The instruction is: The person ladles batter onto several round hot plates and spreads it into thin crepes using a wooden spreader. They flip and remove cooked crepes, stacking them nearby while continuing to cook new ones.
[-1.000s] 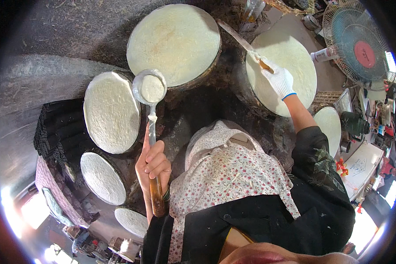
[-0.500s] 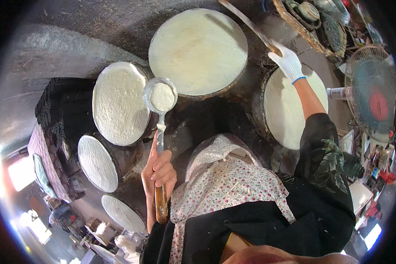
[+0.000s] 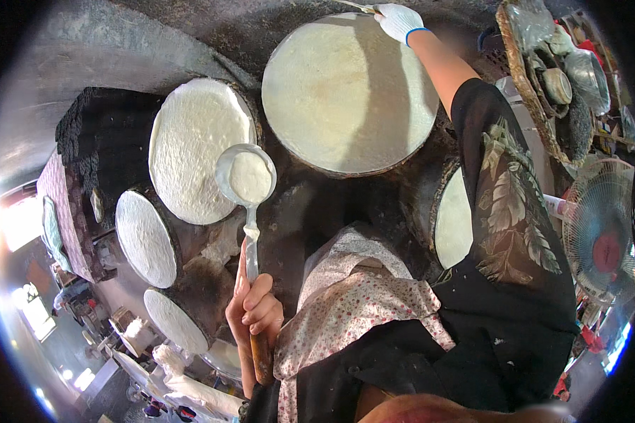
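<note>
The left hand (image 3: 255, 310) was closed around the wooden grip of a long metal ladle (image 3: 245, 182), whose handle ran toward 12 o'clock so that the batter-filled bowl hung just beside the white-coated griddle (image 3: 190, 141) at 11 o'clock. The right hand (image 3: 398, 20), in a white glove, was stretched far out to 1 o'clock, gripping a thin stick (image 3: 356, 6) at the far rim of the large round griddle (image 3: 346, 92). The ladle hand was the nearer one to that big griddle's near edge
</note>
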`<act>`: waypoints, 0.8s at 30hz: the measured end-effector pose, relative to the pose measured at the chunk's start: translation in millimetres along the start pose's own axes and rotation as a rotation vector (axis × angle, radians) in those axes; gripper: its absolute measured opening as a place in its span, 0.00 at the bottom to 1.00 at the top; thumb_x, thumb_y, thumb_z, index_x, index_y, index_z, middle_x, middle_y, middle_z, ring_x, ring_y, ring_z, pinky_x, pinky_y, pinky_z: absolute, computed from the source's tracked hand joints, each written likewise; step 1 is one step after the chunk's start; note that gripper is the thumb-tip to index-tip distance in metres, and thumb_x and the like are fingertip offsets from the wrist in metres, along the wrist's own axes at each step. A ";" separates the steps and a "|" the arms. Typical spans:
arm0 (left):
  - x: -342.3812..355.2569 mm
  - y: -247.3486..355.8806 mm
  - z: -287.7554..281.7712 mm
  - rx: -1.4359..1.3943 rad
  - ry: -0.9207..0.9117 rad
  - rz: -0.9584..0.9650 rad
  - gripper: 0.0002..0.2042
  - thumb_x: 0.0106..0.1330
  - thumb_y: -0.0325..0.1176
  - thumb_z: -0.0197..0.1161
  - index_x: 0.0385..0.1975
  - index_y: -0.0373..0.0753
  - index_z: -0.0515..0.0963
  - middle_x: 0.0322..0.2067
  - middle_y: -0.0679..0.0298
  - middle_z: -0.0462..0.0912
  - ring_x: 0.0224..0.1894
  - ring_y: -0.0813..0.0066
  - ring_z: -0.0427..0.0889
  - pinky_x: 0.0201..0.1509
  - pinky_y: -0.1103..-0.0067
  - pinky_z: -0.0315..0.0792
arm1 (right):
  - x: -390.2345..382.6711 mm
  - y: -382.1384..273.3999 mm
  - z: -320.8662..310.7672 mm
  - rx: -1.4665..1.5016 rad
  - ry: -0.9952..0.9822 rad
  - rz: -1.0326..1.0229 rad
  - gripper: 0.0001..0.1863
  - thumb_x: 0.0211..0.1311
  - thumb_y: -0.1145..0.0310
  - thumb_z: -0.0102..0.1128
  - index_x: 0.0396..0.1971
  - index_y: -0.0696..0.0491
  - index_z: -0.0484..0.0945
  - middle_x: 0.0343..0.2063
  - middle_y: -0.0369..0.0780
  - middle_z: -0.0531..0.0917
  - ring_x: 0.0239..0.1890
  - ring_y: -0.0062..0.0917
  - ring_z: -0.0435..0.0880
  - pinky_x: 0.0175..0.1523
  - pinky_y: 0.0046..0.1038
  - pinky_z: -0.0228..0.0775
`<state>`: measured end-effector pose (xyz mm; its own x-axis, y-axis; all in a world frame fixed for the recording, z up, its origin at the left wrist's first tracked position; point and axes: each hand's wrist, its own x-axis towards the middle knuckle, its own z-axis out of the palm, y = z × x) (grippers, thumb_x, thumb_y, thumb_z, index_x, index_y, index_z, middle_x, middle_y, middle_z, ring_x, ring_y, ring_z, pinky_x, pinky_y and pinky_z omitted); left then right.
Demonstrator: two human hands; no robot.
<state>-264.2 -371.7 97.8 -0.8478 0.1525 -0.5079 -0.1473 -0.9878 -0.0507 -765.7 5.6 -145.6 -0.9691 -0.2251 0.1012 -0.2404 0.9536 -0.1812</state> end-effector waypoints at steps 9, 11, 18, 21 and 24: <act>13.5 13.8 0.7 -0.006 0.040 0.068 0.30 0.85 0.28 0.41 0.83 0.47 0.44 0.26 0.67 0.65 0.18 0.85 0.67 0.18 0.85 0.70 | -7.1 -10.9 -18.5 0.109 0.071 -0.046 0.20 0.68 0.50 0.55 0.47 0.47 0.88 0.48 0.48 0.88 0.53 0.46 0.86 0.58 0.44 0.77; 16.9 14.2 2.0 -0.006 0.052 0.064 0.30 0.85 0.28 0.41 0.83 0.47 0.44 0.25 0.68 0.65 0.18 0.85 0.67 0.17 0.86 0.69 | -5.8 -13.5 -25.9 0.076 -0.008 -0.040 0.24 0.66 0.45 0.57 0.48 0.48 0.87 0.50 0.49 0.88 0.54 0.47 0.85 0.59 0.44 0.76; 27.7 18.4 4.7 0.028 0.044 0.059 0.30 0.84 0.28 0.42 0.83 0.46 0.45 0.26 0.68 0.66 0.18 0.85 0.67 0.17 0.87 0.70 | 6.8 -17.6 -76.5 -0.004 -0.020 -0.023 0.32 0.52 0.38 0.67 0.39 0.55 0.89 0.43 0.56 0.88 0.49 0.55 0.85 0.55 0.49 0.77; 31.4 22.9 5.6 0.029 0.040 0.049 0.30 0.84 0.28 0.42 0.83 0.46 0.45 0.26 0.68 0.66 0.18 0.85 0.68 0.17 0.86 0.71 | 8.5 -13.1 -83.0 0.433 -0.175 0.063 0.31 0.52 0.41 0.69 0.41 0.57 0.89 0.41 0.57 0.88 0.46 0.54 0.87 0.52 0.48 0.77; 34.5 27.3 7.4 0.018 0.046 0.034 0.31 0.83 0.27 0.43 0.83 0.47 0.45 0.26 0.68 0.66 0.18 0.84 0.69 0.18 0.85 0.72 | 5.4 -11.8 -65.3 0.163 -0.079 0.107 0.31 0.54 0.41 0.68 0.41 0.57 0.89 0.43 0.56 0.88 0.48 0.53 0.87 0.54 0.47 0.77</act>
<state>-301.2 -393.2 85.2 -0.8284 0.1171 -0.5478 -0.1285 -0.9916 -0.0177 -764.5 6.2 -79.1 -0.9893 -0.1457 -0.0029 -0.1358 0.9293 -0.3434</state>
